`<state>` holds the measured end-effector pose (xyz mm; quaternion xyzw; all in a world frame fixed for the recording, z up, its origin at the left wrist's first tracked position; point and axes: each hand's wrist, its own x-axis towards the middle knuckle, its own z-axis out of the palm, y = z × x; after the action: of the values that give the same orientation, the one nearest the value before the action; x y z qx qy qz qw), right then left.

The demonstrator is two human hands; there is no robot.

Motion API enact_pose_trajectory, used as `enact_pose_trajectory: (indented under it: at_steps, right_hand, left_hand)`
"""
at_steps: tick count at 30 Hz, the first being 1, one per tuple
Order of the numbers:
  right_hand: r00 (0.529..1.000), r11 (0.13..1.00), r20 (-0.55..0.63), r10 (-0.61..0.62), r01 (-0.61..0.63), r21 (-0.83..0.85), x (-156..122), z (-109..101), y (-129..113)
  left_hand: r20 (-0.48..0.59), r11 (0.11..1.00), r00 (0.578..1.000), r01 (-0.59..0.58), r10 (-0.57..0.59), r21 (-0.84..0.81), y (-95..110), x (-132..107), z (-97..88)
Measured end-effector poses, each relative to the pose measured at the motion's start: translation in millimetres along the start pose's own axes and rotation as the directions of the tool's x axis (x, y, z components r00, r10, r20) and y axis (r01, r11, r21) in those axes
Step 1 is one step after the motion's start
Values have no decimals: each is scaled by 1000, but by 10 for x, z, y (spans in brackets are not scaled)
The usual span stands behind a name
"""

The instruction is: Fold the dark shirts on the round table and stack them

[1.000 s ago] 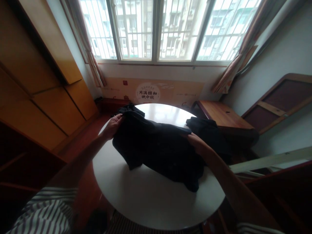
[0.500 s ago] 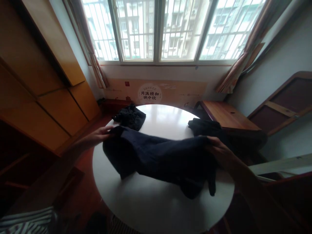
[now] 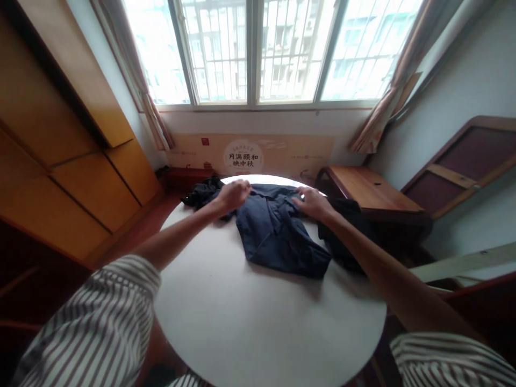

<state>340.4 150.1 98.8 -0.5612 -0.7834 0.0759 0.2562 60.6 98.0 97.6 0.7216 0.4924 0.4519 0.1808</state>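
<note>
A dark blue garment point(image 3: 278, 236) lies spread on the far half of a round white table point(image 3: 250, 322). My left hand point(image 3: 233, 194) grips the garment's far left edge with its fingers closed. At the far right edge my right hand point(image 3: 311, 202) rests with its fingers curled on the cloth. Both arms reach out across the table in striped sleeves.
A crumpled black garment point(image 3: 198, 193) lies at the table's far left edge, and another dark heap point(image 3: 346, 226) at its right edge. A wooden side table point(image 3: 366, 189) stands to the right, wooden cabinets point(image 3: 72, 161) to the left, a barred window point(image 3: 258, 48) ahead.
The garment was held stretched wide between my hands above the table. Now it lies laid down farther away, and both hands have come closer together at its far edge.
</note>
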Motion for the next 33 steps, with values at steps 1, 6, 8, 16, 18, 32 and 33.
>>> enact_pose_trajectory:
  at_steps: [1,6,8,16,18,32,33]
  right_hand:
    - [990,994,89,-111,112,0,-256,67,19]
    - [868,923,320,-379,378,68,-1446,229,220]
    - [877,916,290,-383,400,2,-1704,277,321]
    - [916,893,7,-401,392,-222,-1675,416,302]
    - [902,892,-47,-429,415,-177,-1621,332,248]
    - [716,750,222,-661,623,221,-2157,35,-297]
    - [744,767,191,-640,606,211,-2115,96,-299]
  left_hand:
    - [96,997,995,-40,34,67,-17,-173,123]
    - [487,877,857,-356,169,322,-210,-1229,449]
    - [468,873,873,-330,137,360,-311,-1449,472]
    - [407,921,887,-324,216,217,-469,-1232,582]
    - [358,928,892,-344,275,144,-491,-1185,542]
    - [559,978,802,-174,210,-118,-648,-1590,-759]
    - [590,984,787,-153,177,-92,-672,-1607,-736]
